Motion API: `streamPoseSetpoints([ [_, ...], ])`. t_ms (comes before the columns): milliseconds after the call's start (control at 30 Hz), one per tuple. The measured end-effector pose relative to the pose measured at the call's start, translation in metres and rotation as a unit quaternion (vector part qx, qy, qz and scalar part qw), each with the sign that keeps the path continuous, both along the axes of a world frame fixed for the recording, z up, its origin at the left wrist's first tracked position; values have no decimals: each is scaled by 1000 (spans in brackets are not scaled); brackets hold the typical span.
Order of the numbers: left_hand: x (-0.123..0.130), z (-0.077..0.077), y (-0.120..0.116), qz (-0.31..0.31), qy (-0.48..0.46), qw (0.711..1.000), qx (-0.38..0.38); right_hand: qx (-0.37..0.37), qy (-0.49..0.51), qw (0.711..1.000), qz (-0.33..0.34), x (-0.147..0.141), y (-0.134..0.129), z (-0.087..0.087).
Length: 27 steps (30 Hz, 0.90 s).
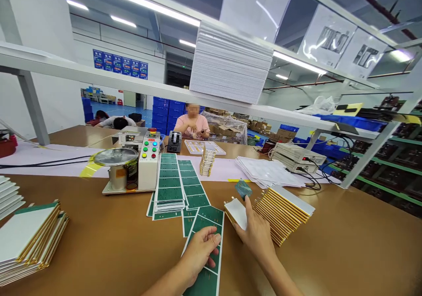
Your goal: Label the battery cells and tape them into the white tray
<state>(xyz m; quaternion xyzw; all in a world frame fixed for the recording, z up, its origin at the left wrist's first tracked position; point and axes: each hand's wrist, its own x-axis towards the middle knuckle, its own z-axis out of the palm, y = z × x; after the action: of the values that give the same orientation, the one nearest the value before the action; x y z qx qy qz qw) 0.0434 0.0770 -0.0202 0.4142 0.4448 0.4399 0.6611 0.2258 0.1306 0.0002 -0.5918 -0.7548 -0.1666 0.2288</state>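
Hands apart. Left hand [198, 253] lies open on a green strip [205, 221], lower center, long axis running up-frame toward the far desk edge. Right hand [254, 233] clamped on a white pack [236, 213], gold edge to the upper left. Gold-edged pack stack [283, 212] just right of it, nearer right hand. Small green piece [243, 189] above the pack.

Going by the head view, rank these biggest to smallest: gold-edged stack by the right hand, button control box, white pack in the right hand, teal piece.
1. Gold-edged stack
2. Control box and white pack: too alike to rank
3. Teal piece
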Motion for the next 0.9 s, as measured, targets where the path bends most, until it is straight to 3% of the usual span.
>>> streamPoseSetpoints([
  [200,-3,11,-13,0,-43,999,33,46,125,980,145,-49,-66,-19],
  [267,-19,17,-22,20,-13,998,55,40,226,959,166,-53,-83,-13],
  [333,-42,23,-32,2,19,996,87,42,357,920,157,-49,-95,3],
  [433,-74,30,-50,-41,31,991,122,-26,530,837,131,-38,-104,31],
  [467,-81,31,-57,-48,31,990,130,-87,582,796,140,-36,-105,39],
  [600,-87,22,-79,-56,37,991,117,-346,711,583,187,-48,-107,56],
  [667,-85,18,-85,-67,39,990,114,-412,720,528,185,-59,-108,58],
  [767,-83,17,-89,-87,37,984,152,-455,705,514,177,-71,-111,59],
  [900,-84,19,-87,-100,32,981,166,-488,660,540,187,-76,-113,59],
])
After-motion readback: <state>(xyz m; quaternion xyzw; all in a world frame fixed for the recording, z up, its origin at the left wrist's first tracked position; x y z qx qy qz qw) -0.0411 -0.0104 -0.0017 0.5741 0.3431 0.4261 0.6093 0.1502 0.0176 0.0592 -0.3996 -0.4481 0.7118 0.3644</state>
